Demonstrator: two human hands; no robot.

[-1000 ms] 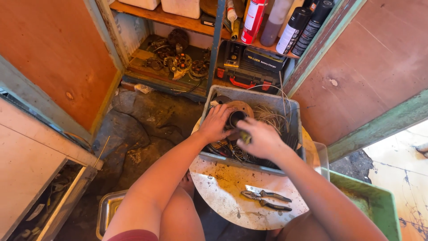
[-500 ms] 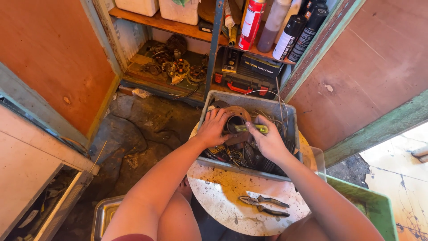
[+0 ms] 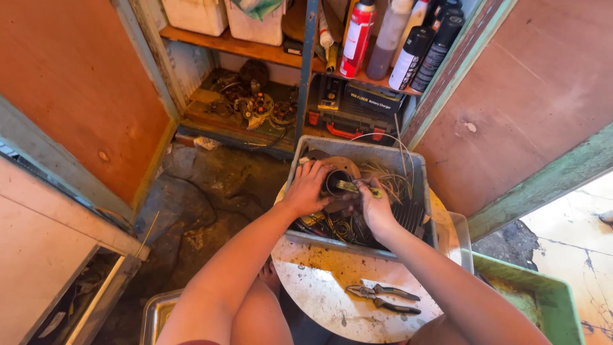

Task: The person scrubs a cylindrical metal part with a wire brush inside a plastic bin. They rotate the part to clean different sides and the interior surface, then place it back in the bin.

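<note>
Since the frame 0.5 s back, my right hand (image 3: 373, 207) has drawn in closer to the rusty round part (image 3: 338, 182), and the small yellow-green tool (image 3: 357, 187) it pinches now has its tip at the part's dark centre hole rather than lying across above it. I read that hand as clenched on the tool's handle end, fingers curled round it. The tool's long axis runs roughly left to right across my view, tilted slightly, with the working end pointing toward my left hand (image 3: 308, 186) and into the hole.

My left hand is clamped over the near-left rim of the round part, fingers spread on its top face, steadying it. The part sits with its hole opening upward toward the camera (its underside I cannot see), resting in the grey plastic bin (image 3: 357, 237) among tangled wire (image 3: 389, 176) and dark metal scrap.

That bin stands on a stained round white tabletop (image 3: 319, 268). Near my edge of the tabletop lies 1 pair of pliers (image 3: 383, 299), handles pointing right, well apart from both hands. Beyond the bin, an open cabinet holds spray cans (image 3: 357, 38) on its shelf and a black case (image 3: 357, 102) below.
</note>
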